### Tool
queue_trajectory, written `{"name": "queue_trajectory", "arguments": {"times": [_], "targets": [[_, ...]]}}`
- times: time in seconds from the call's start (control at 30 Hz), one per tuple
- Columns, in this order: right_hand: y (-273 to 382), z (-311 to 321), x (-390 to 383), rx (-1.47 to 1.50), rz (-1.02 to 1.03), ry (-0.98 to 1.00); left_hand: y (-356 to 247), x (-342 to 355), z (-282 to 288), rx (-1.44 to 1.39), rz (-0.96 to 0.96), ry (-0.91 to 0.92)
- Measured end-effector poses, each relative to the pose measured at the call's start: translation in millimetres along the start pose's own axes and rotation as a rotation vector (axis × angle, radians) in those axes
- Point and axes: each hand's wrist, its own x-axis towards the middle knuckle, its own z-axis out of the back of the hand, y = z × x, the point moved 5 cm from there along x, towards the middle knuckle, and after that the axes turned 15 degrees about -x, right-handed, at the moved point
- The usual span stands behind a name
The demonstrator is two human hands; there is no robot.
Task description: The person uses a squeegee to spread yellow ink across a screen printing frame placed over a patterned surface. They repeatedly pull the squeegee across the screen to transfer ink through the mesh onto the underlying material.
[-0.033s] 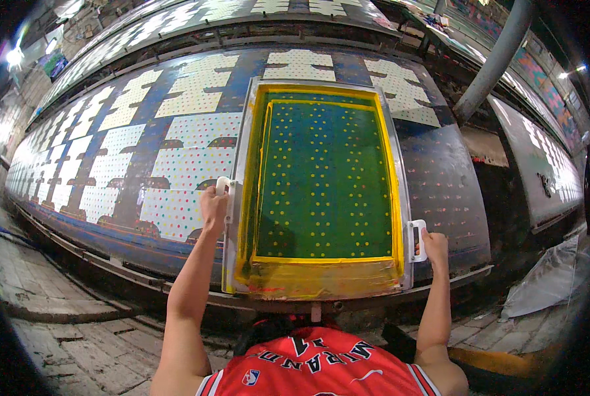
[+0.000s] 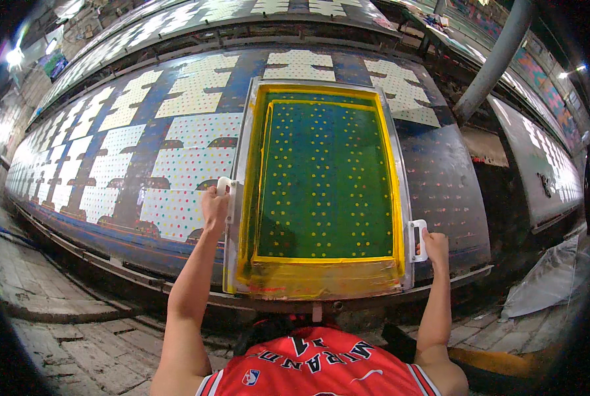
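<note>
A screen-printing frame (image 2: 405, 198) with pale metal sides lies in front of me on the long printing table (image 2: 447, 155). Its green mesh (image 2: 334, 165) carries rows of small yellow dots, bordered by smeared yellow ink (image 2: 328, 260). My left hand (image 2: 214, 210) is closed round the white handle (image 2: 224, 183) on the frame's left side. On the right side, lower down, my right hand (image 2: 435, 248) grips a second white handle (image 2: 421, 239). Whatever lies directly under the screen is mostly hidden.
White cut pieces with coloured dots (image 2: 196, 162) lie in rows along the table to the left and behind the frame. A metal rail (image 2: 163, 285) runs along the near edge. A grey post (image 2: 496, 63) rises at the back right, and clear plastic sheeting (image 2: 549, 284) lies at the right.
</note>
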Motion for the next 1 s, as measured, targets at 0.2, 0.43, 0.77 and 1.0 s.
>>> {"name": "queue_trajectory", "arguments": {"times": [0.2, 0.43, 0.77, 1.0], "targets": [[-7, 7, 13, -0.022, 0.018, -0.038, -3, 4, -19, 0.038, -0.044, 0.006], [-10, 17, 13, -0.049, -0.013, -0.036, -8, -4, -33, 0.103, -0.047, -0.001], [73, 6, -50, -0.339, 0.598, -0.426, 4, 6, -36, 0.437, -0.233, -0.020], [135, -65, -172, -0.507, 1.432, 0.164, -8, -2, -37, 0.341, -0.146, 0.069]]}}
